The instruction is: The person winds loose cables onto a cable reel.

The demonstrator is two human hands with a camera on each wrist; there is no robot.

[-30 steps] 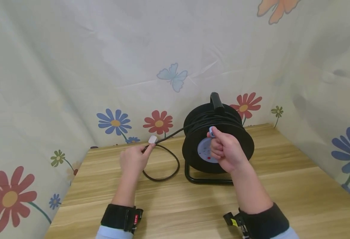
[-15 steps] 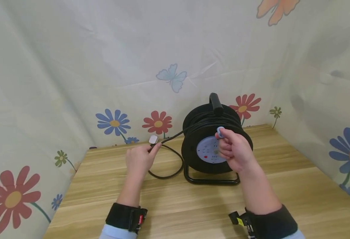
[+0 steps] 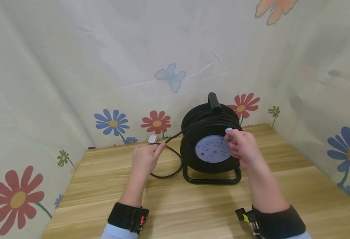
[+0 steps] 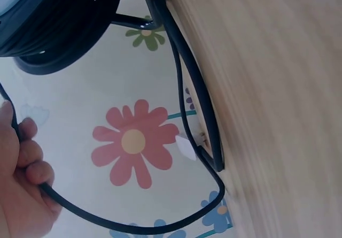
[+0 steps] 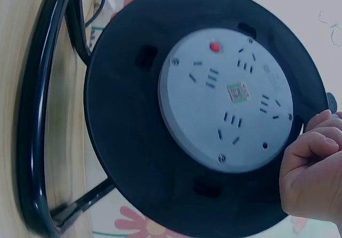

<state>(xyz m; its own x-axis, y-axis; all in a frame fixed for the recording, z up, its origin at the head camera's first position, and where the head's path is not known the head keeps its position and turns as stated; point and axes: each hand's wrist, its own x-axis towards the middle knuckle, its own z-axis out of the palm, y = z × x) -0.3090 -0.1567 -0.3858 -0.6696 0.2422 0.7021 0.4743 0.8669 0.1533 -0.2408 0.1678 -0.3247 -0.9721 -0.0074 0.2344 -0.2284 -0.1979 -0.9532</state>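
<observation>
A black cable reel [image 3: 188,151] stands on its tubular frame, its pale round socket panel [image 5: 214,120] facing me with a red button. Between thumb and curled fingers, my right hand [image 3: 245,147] grips the light-blue crank knob [image 3: 228,132] at the upper right of the reel's front disc; the right wrist view mostly hides the knob behind that hand. Left of the reel, my left hand [image 3: 145,158] holds the black cable [image 4: 155,230], which rises from it to the drum. In the left wrist view, fingers [image 4: 40,172] curl round the cable, and its free part hangs in a loop.
A white plug [image 3: 152,139] lies at the back of the wooden table [image 3: 186,209], by the cable loop. Flower-printed cloth [image 3: 103,83] walls the table at the back and both sides. The reel's black carrying handle [image 3: 214,103] sticks up at its top.
My right hand has carried the knob rightward, and the reel's front disc has turned clockwise, its red button shifting left. My left hand has moved right, nearer the reel. The plug has barely moved.
</observation>
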